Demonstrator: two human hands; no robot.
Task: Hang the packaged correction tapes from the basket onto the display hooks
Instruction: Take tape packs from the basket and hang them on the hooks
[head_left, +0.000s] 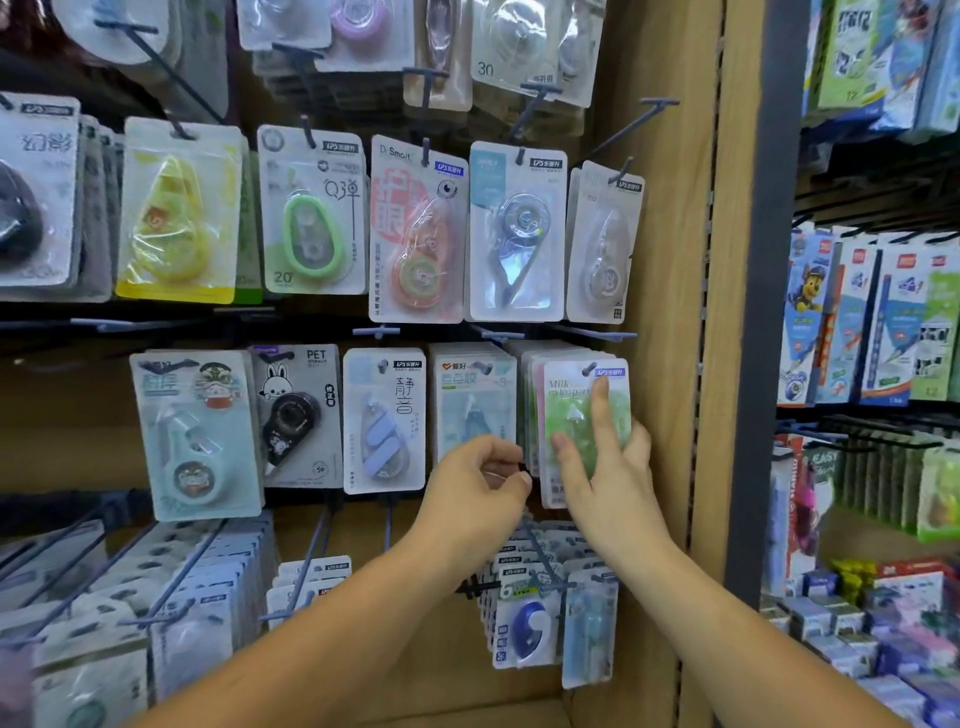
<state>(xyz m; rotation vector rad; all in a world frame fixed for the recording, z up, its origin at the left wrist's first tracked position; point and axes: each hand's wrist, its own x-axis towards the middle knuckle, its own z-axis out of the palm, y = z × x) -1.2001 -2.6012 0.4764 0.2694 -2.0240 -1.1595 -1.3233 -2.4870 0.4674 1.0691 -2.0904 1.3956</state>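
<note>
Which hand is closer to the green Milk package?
Right. The right hand holds the green Milk package itself; the left hand is curled just beside its lower left edge.

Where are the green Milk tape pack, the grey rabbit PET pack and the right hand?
green Milk tape pack (569, 402): head view, front card
grey rabbit PET pack (293, 418): head view, tape body
right hand (613, 470): head view, back

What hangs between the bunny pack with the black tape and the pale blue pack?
A white pack with a lilac correction tape hangs between the grey bunny pack and the pale blue pack, seen in the head view.
</note>
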